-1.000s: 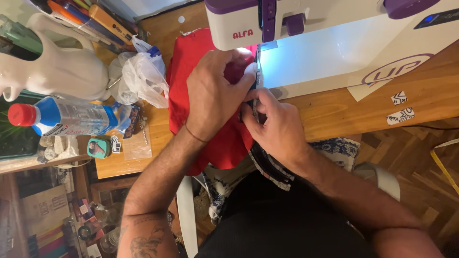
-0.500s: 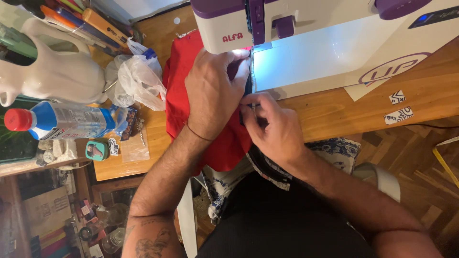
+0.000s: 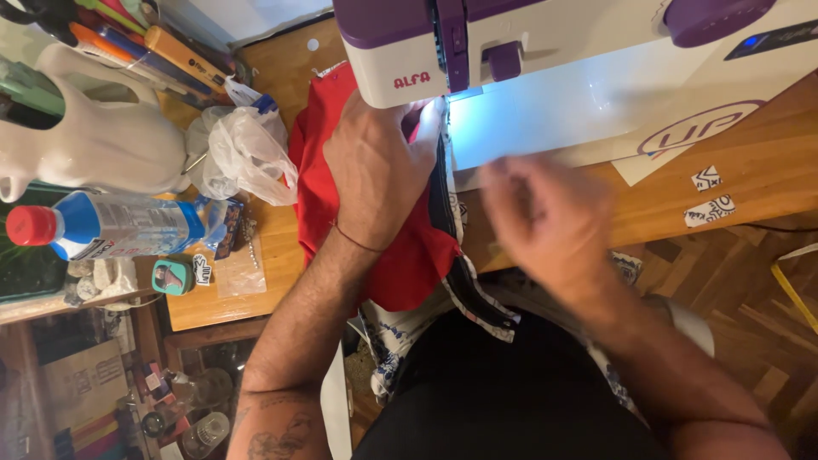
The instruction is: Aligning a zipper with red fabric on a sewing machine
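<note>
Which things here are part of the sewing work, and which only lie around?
In use: left hand pressing the red fabric; sewing machine; dark patterned strip; blurred right hand, held apart.

Lying about: water bottle, plastic bag, white jug, markers.

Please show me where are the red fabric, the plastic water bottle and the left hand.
red fabric [image 3: 400,264], head view, lower part near table edge
plastic water bottle [image 3: 119,226], head view, its labelled body
left hand [image 3: 379,166], head view, back of hand

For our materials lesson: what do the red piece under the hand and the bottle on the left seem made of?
Red piece: woven cloth, matte, it folds and drapes off the table edge under the left hand. Bottle: clear glossy plastic, probably, with see-through walls and a red cap.
</note>
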